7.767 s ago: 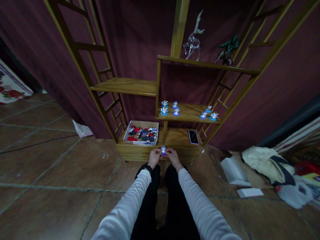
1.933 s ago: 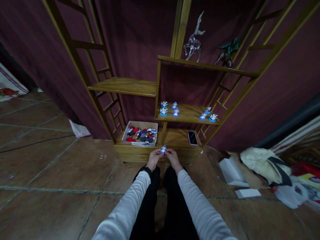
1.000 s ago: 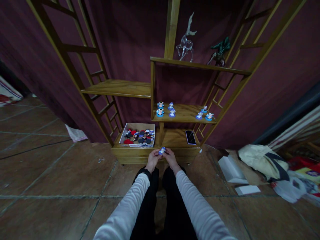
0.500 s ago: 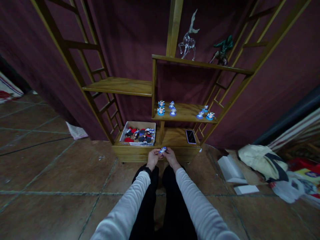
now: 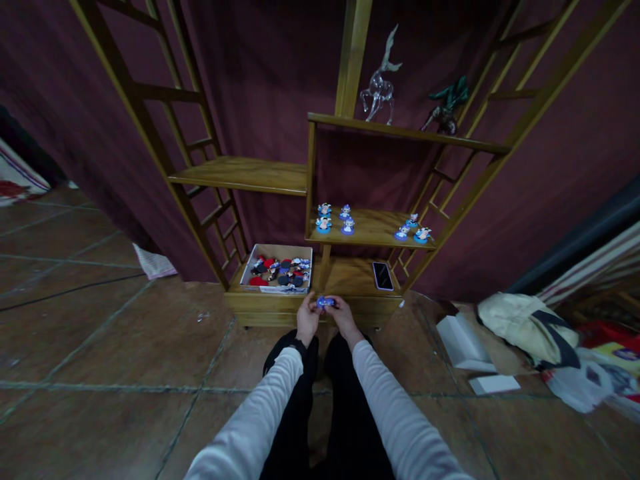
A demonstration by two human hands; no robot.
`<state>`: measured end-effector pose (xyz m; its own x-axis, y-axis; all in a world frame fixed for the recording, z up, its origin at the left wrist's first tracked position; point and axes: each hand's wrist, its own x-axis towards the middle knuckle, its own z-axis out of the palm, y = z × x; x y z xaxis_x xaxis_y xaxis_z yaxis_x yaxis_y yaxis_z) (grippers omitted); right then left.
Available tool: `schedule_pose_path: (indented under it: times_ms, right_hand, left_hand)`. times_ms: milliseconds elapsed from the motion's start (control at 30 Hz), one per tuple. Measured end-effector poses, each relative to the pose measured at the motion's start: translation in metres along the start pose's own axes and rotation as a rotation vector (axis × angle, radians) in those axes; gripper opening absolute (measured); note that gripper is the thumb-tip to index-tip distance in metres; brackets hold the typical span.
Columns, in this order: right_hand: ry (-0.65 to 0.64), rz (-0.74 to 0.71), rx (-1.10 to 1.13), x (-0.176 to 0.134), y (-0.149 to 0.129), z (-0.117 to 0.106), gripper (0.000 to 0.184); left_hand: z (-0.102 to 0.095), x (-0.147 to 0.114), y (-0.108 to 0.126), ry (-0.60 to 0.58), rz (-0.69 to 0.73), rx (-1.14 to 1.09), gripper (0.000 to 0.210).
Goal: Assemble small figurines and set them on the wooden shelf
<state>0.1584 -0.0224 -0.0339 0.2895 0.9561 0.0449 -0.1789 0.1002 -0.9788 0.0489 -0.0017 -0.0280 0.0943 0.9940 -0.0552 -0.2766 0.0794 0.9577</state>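
My left hand and my right hand meet in front of a low wooden shelf unit, and together they pinch a small blue figurine, tipped so its blue round base faces me. Just beyond my left hand a white box on the bottom board holds several red, black and blue figure parts. On the middle shelf several similar blue-based figurines stand in two groups, the other group at the right end.
A black phone lies on the bottom board right of my hands. A glass deer and a green ornament stand on the top shelf. White boxes, a beige bag and clutter cover the tiled floor at right.
Both hands have stayed together before the shelf. The figurine has been turned from upright to tipped over, its base now toward me. My head shifted slightly.
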Motion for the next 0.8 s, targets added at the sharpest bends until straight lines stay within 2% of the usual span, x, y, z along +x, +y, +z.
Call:
schedule_pose_path:
  times_ms: [100,167,267,433,600,800]
  right_hand:
    - [-0.014,0.005,0.020,-0.001,-0.004,0.001,0.028]
    - [-0.038,0.017,0.028,-0.003,-0.009,0.003,0.029]
    - [-0.090,0.064,0.055,-0.007,-0.016,0.007,0.035]
    - [-0.106,0.095,0.105,-0.013,-0.024,0.011,0.042]
    - [-0.053,0.071,0.066,-0.014,-0.021,0.012,0.036]
    - [-0.030,0.065,0.037,-0.012,-0.016,0.012,0.034]
  left_hand:
    - [-0.001,-0.001,0.007,-0.016,-0.063,-0.082,0.032]
    - [-0.002,-0.003,0.013,0.014,-0.113,-0.141,0.027]
    - [-0.003,-0.005,0.017,0.079,-0.133,-0.181,0.027]
    - [-0.004,-0.003,0.017,0.102,-0.105,-0.213,0.031]
    - [-0.005,-0.001,0.012,0.098,-0.092,-0.304,0.037]
    - [-0.007,0.001,0.010,0.101,-0.082,-0.281,0.033]
